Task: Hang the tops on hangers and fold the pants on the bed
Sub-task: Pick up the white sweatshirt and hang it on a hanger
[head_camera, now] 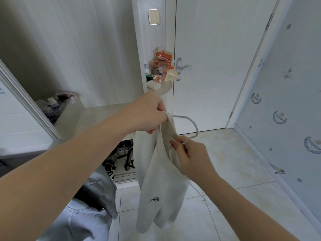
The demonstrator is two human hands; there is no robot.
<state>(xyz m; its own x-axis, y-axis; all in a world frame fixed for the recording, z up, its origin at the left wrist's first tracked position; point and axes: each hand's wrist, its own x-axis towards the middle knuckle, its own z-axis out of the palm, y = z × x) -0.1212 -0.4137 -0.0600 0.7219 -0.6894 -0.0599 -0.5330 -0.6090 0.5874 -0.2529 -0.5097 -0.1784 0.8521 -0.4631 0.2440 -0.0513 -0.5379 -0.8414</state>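
A pale cream top with a small dark emblem hangs in the air in front of me, over the tiled floor. My left hand grips its shoulder fabric at the upper edge. My right hand pinches the neck of a white hanger at the collar; the hanger's hook curves up above my fingers. The hanger's body is hidden inside the top. Grey and light blue garments lie at the lower left.
A white door with a lever handle stands straight ahead. A wardrobe ledge at left carries bottles, and shoes sit below it. A small round shelf holds boxes and packets. A patterned panel runs along the right.
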